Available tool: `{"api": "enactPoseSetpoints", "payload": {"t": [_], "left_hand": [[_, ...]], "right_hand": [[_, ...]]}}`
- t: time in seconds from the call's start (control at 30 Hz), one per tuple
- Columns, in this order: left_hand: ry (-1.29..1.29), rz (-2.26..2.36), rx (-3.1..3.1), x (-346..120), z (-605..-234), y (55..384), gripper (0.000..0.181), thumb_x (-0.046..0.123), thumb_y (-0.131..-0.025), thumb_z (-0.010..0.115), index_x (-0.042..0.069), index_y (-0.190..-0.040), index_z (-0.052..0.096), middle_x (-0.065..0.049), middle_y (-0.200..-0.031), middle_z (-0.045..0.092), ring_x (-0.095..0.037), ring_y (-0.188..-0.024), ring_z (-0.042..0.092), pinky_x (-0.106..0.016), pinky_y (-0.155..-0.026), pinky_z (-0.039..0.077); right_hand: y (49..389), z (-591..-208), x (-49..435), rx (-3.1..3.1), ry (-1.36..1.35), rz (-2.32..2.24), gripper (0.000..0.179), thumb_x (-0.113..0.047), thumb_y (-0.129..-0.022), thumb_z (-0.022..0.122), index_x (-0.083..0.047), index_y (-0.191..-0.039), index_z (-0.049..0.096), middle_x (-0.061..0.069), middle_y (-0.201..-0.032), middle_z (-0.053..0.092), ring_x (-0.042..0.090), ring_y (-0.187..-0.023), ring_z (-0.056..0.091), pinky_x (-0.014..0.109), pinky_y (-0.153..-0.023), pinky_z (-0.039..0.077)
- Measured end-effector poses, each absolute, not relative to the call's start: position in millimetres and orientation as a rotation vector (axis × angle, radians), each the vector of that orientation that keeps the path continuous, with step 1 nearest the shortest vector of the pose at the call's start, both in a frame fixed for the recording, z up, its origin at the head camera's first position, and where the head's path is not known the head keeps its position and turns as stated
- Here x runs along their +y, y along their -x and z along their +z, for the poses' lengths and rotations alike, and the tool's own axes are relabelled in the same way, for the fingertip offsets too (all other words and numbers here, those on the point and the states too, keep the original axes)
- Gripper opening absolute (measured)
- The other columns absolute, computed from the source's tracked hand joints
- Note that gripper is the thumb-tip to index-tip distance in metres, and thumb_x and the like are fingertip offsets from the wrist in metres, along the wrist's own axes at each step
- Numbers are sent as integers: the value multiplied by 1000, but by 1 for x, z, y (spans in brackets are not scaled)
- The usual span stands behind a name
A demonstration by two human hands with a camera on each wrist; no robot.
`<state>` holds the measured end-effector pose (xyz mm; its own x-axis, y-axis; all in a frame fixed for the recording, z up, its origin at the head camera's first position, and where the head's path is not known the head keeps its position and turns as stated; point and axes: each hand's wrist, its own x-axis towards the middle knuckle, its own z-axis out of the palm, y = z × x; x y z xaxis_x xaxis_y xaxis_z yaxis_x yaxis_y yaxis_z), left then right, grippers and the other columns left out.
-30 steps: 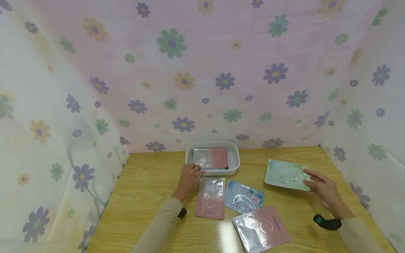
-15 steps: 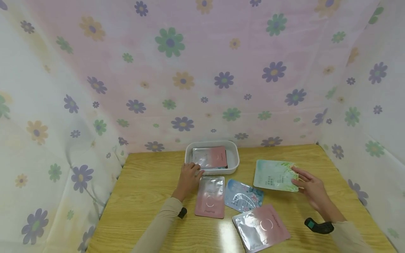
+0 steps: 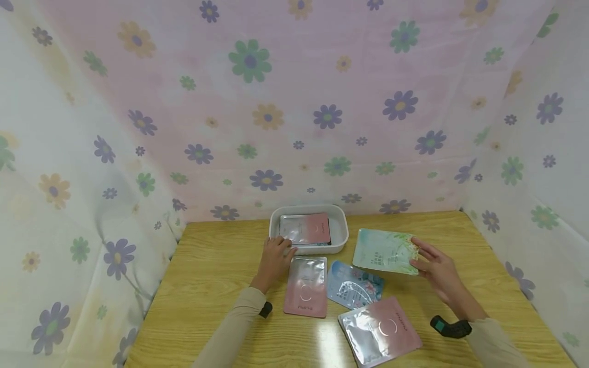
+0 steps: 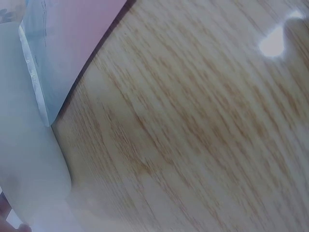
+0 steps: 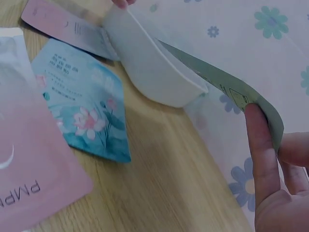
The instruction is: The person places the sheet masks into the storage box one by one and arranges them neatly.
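My right hand (image 3: 439, 271) pinches the right end of a green sheet mask packet (image 3: 382, 250), held above the table to the right of a white plastic bin (image 3: 339, 236). In the right wrist view the packet (image 5: 217, 79) is seen nearly edge-on between thumb and fingers. My left hand (image 3: 273, 259) grips the front left rim of the bin, its fingers over the edge. Inside the bin lies a pink and silver mask packet (image 3: 303, 229), with a sliver of another beneath it. In the left wrist view only a bit of the hand shows at the lower left corner.
In front of the bin lie a pink and silver packet (image 3: 306, 291), a blue packet with flowers (image 3: 354, 285) and, nearer, a stack of pink and silver packets (image 3: 379, 332). The stack overlaps the blue packet's corner. A flowered cloth (image 3: 294, 102) surrounds the wooden table (image 3: 207, 306).
My right hand has carried the green packet leftward, closer to the bin. The left hand has stayed on the bin's rim, and the other packets have not moved.
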<state>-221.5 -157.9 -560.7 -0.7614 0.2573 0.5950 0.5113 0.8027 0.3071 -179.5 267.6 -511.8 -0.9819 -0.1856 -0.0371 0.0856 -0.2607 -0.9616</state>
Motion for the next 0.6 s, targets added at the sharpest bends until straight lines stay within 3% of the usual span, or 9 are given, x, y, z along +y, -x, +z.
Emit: {"api": "enactPoseSetpoints", "payload": {"t": [0.23, 0.47, 0.6], "left_hand": [[555, -634, -2463, -157, -558, 222, 17, 22, -86, 71, 7, -88, 64, -5, -86, 58, -28, -84, 57, -63, -93, 36], [551, -634, -2456, -158, -559, 221, 16, 20, -84, 72, 7, -88, 64, -4, -86, 57, -27, -83, 57, -63, -92, 37], [540, -647, -2476, -158, -558, 220, 17, 21, -86, 71, 6, -89, 65, -4, -87, 58, -27, -85, 58, -63, -93, 36]], "right_hand": [[188, -506, 252, 1780, 144, -2366, 56, 7, -92, 54, -9, -143, 40, -8, -131, 42, 5, -100, 47, 20, -61, 45], [194, -501, 234, 1768, 165, -2371, 56, 6, -92, 53, -8, -144, 38, -8, -135, 41, 5, -115, 37, 20, -64, 45], [200, -500, 226, 1765, 160, -2371, 57, 5, -93, 53, -7, -145, 35, -5, -139, 38, 5, -101, 45, 20, -63, 45]]}}
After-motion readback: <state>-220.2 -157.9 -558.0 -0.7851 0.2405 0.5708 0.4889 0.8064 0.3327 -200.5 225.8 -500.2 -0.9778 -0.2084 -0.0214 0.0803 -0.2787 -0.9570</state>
